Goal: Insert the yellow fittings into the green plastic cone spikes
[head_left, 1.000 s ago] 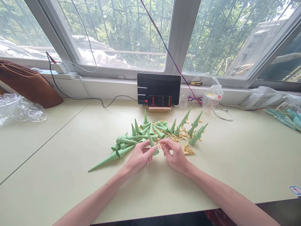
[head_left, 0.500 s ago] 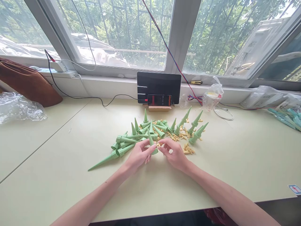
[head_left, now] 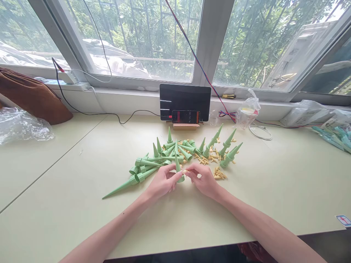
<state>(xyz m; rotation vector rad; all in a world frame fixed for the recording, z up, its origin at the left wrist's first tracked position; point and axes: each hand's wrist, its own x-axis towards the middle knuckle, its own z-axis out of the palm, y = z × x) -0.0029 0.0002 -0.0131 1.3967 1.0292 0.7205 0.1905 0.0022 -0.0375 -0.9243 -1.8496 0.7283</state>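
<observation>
green spike (head_left: 178, 165) is held tip up in front of the tablet (head_left: 189, 96), well apart from it. its lower part is gripped between the thumb and fingers of the left hand (head_left: 164, 179). by the right hand (head_left: 204, 179), thumb and forefinger nearly closed, a small yellow fitting (head_left: 185, 171) is pinched at the spike's side; whether it is seated there cannot be told. nearer the tablet, green spikes (head_left: 161, 159) are heaped; loose yellow fittings (head_left: 219, 174) are strewn front-right of it. open tabletop (head_left: 274, 175) is spread front-left and front-right of the tablet, down to the near edge.
</observation>
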